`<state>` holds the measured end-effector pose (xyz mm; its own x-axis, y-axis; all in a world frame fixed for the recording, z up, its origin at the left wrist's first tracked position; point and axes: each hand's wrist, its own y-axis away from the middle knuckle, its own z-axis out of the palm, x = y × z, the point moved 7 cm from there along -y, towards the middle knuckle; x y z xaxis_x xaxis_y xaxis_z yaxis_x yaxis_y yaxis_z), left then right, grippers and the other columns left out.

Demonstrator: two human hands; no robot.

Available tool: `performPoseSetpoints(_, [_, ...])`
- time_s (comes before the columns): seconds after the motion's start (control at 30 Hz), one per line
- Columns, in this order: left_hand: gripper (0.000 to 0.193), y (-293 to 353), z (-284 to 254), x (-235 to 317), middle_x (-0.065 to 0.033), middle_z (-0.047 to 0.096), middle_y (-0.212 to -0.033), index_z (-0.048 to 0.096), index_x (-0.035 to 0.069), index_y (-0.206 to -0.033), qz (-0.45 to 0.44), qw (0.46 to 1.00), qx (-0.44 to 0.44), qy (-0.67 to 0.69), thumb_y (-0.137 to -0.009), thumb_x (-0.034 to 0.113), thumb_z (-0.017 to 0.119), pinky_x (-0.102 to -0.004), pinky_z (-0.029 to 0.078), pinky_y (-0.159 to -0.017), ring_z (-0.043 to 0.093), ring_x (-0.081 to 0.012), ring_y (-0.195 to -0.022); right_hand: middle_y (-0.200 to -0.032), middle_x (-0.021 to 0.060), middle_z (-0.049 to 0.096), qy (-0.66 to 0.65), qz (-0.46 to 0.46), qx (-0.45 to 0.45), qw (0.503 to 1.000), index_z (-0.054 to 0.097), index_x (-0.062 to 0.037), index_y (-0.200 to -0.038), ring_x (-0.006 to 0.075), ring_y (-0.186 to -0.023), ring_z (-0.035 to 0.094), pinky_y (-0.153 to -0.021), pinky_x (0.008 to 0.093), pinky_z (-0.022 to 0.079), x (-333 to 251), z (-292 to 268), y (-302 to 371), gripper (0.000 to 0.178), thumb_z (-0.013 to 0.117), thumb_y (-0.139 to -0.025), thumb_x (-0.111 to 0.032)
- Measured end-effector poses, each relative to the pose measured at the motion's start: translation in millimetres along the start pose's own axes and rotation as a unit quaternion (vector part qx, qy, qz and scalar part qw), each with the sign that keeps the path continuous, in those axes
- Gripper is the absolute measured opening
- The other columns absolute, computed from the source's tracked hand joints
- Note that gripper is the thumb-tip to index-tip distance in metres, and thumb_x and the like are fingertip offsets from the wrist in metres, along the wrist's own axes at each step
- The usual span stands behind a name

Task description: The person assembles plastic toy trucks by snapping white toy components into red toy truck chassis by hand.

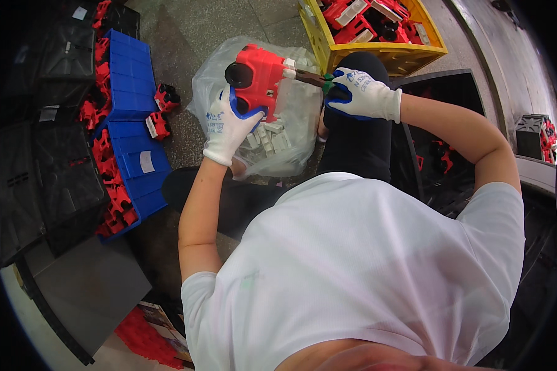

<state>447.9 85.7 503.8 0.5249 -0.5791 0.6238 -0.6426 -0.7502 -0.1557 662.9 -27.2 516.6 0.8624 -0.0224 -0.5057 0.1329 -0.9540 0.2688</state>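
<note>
My left hand, in a white glove with a blue palm, grips a red toy car body with black wheels by its near side. My right hand, gloved alike, is closed round the green handles of a pair of pliers. The pliers' dark jaws point left and reach a white part at the toy's right edge; whether they bite on it I cannot tell. Beneath the toy, a clear plastic bag lies on the floor between my legs, with loose white plastic pieces in it.
A yellow crate full of red toy cars stands beyond my right knee. At left are blue bins with more red toys, and two small toys on the floor beside them. Black crates line the far left.
</note>
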Motion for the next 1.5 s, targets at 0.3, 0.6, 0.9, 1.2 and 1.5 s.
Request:
performPoseSetpoints(0.3, [0.068,52,27,-81,-0.0177,0.048,-0.135,0.044,0.009,-0.137,-0.362,0.588,-0.155,0.706,-0.090,0.058,0.047,-0.0554,0.038,-0.100,0.052,-0.0352,-0.118,-0.120,0.0132,0.049,0.257,-0.154,0.129,0.945,0.065,-0.0111,-0.100,0.0328,-0.116,0.044,-0.101,0.0478,0.034,-23,-5,2,0.030,0.069,-0.076,-0.028])
performPoseSetpoints(0.6, [0.044,58,54,-61,-0.0131,0.054,-0.130,0.045,0.010,-0.137,-0.282,0.426,-0.227,0.829,-0.096,0.028,0.048,-0.0456,0.042,-0.100,0.053,-0.0284,-0.118,-0.136,0.0135,0.045,0.400,-0.250,0.133,0.872,0.066,-0.0129,-0.098,0.0314,-0.129,0.038,-0.110,0.0508,0.028,-60,5,4,0.029,0.070,-0.073,-0.025])
performPoseSetpoints(0.9, [0.073,13,-23,-23,-0.0063,0.045,-0.135,0.027,0.011,-0.146,-0.058,0.834,0.075,0.543,-0.083,0.006,0.064,-0.0319,0.041,-0.101,0.045,-0.0163,-0.123,-0.125,0.0136,0.054,-0.016,-0.018,-0.127,0.992,0.053,-0.0089,-0.126,0.0304,-0.118,0.051,-0.103,0.0362,0.038,-11,8,4,0.058,0.059,-0.086,-0.050])
performPoseSetpoints(1.2, [0.080,1,-18,-14,-0.0075,0.037,-0.140,0.028,0.010,-0.146,-0.022,0.884,0.092,0.458,-0.078,0.004,0.068,-0.0299,0.042,-0.101,0.042,-0.0171,-0.127,-0.130,0.0141,0.051,-0.013,-0.007,-0.183,0.983,0.049,-0.0092,-0.131,0.0306,-0.121,0.049,-0.105,0.0376,0.037,7,6,6,0.063,0.059,-0.085,-0.053])
performPoseSetpoints(1.5, [0.089,-15,-13,25,-0.0087,0.043,-0.138,0.023,0.011,-0.149,0.029,0.868,0.034,0.495,-0.074,0.003,0.070,-0.0298,0.049,-0.093,0.049,-0.0201,-0.121,-0.132,0.0109,0.050,-0.003,0.004,-0.182,0.983,0.051,-0.0158,-0.129,0.0302,-0.118,0.051,-0.100,0.0387,0.042,22,-1,7,0.055,0.064,-0.085,-0.047])
